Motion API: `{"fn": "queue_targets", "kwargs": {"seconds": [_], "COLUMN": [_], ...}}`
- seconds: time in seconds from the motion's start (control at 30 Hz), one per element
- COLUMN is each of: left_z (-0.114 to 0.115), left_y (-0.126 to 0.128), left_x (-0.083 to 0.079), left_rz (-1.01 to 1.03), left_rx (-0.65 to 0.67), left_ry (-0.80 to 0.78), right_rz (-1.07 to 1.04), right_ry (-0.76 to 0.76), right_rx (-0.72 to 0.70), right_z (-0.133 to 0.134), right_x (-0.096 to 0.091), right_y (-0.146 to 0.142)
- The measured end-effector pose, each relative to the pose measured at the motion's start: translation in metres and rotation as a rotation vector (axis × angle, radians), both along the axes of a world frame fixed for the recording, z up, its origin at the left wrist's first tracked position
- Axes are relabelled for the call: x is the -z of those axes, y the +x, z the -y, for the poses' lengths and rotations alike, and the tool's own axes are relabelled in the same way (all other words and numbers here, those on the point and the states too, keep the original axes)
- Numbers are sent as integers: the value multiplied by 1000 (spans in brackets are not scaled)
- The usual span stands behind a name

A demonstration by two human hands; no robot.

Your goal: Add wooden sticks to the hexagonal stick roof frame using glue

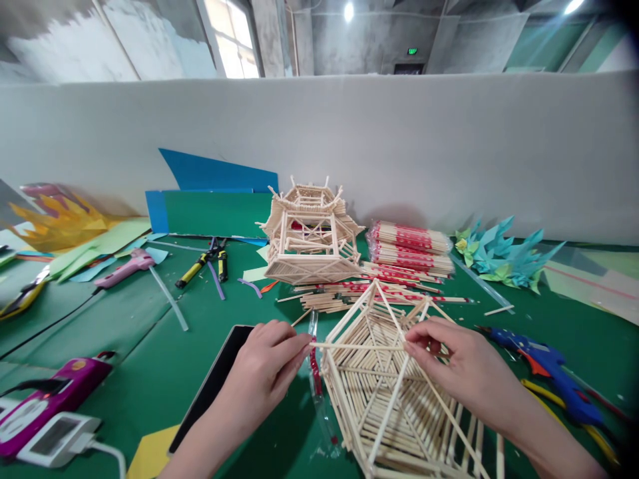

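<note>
A thin wooden stick (357, 346) lies crosswise over a hexagonal roof frame made of sticks (389, 406) in front of me. My left hand (267, 366) pinches the stick's left end. My right hand (449, 359) pinches its right end, fingers closed, resting on the frame. Behind stands a finished stick pavilion model (309, 233). Loose sticks (329, 299) and wrapped chopstick packs (409, 249) lie between the two models.
A blue glue gun (544, 366) lies at right, a pink glue gun (124, 267) and yellow-handled cutters (204, 259) at left. A black tablet (214, 379), a power bank (50, 399), paper sheets and origami (504, 256) sit on the green mat. A white partition runs behind.
</note>
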State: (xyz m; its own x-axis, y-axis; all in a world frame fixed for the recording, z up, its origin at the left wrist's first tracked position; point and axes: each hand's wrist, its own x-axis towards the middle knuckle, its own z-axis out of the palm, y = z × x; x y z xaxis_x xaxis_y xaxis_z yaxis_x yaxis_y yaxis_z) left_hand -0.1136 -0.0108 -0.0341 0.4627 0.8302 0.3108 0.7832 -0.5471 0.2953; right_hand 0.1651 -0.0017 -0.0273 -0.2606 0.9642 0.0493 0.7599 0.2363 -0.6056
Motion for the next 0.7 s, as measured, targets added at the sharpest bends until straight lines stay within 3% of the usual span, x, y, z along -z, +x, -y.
{"fn": "queue_targets", "kwargs": {"seconds": [0.7], "left_z": [2], "left_y": [3], "left_x": [-3], "left_rz": [36], "left_rx": [-3], "left_ry": [13], "right_rz": [11], "right_ry": [74], "right_rx": [-19], "right_z": [4], "right_x": [-2], "right_y": [0]}}
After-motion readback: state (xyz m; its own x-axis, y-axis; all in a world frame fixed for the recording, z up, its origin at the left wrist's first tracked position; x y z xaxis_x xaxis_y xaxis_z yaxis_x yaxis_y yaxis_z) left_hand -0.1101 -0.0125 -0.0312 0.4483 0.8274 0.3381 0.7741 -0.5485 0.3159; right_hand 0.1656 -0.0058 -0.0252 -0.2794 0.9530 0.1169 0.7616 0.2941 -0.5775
